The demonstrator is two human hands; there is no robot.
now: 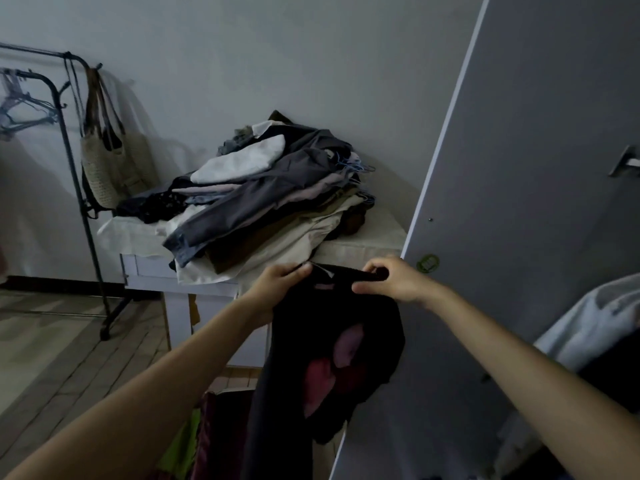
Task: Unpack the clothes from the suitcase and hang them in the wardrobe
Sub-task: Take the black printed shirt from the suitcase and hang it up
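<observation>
I hold up a black garment [332,344] with a pink print on it, in front of me at chest height. My left hand [280,282] grips its top edge on the left, and my right hand [391,278] pinches the top edge on the right. The cloth hangs down between my forearms. Just to the right stands the grey wardrobe door [519,202], open, with a metal handle near its right side. More coloured clothes [204,438], green and dark red, show at the bottom below the garment; what they lie in is hidden.
A pile of folded clothes [270,188] lies on a white cabinet [363,244] against the wall behind my hands. A black clothes rail [79,174] with blue hangers and a woven bag [110,168] stands at the left. Tiled floor [52,348] spreads at the lower left.
</observation>
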